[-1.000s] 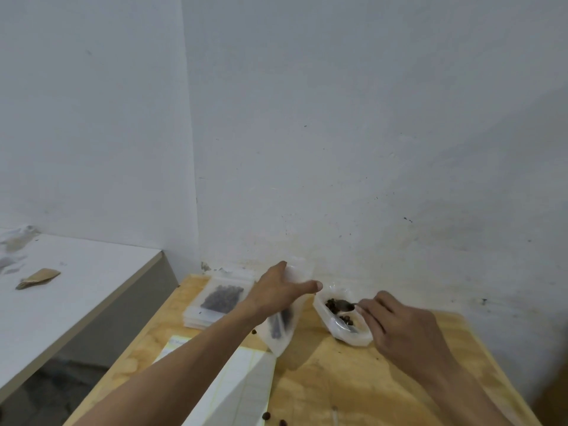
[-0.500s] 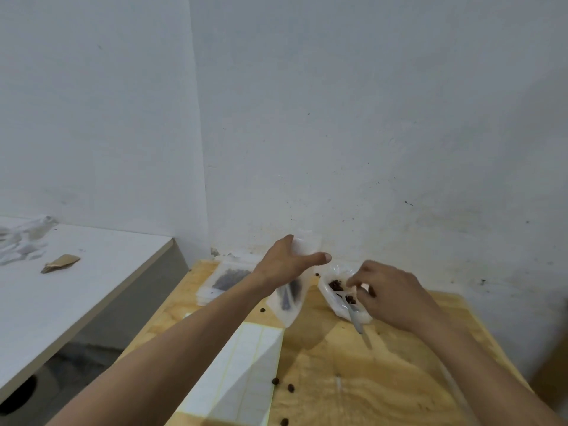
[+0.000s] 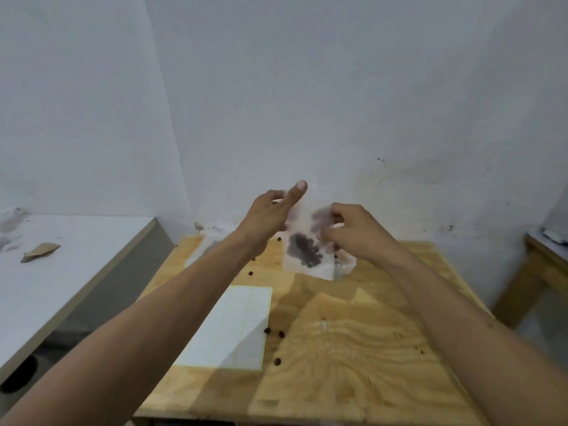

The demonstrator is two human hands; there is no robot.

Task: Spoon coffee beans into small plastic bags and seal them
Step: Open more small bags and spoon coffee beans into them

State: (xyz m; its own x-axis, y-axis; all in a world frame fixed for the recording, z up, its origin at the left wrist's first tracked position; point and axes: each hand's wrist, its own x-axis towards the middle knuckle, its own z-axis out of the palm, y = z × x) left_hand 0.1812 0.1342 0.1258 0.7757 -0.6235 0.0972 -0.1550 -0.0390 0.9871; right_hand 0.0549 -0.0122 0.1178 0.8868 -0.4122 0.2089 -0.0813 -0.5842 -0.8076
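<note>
1. Loose beans (image 3: 267, 330) lie scattered on the near wooden table (image 3: 353, 348).
2. Spoon set down, the right hand (image 3: 353, 232) now pinches the small plastic bag (image 3: 307, 244) top alongside the left hand (image 3: 270, 213).
3. Lifted above the table, it looks ready for sealing.

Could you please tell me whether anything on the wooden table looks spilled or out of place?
Yes. Loose coffee beans lie scattered on the bare wooden table, some beside the white sheet and others farther back. They look spilled, since the rest sit inside the small plastic bag held up by both hands.
</note>
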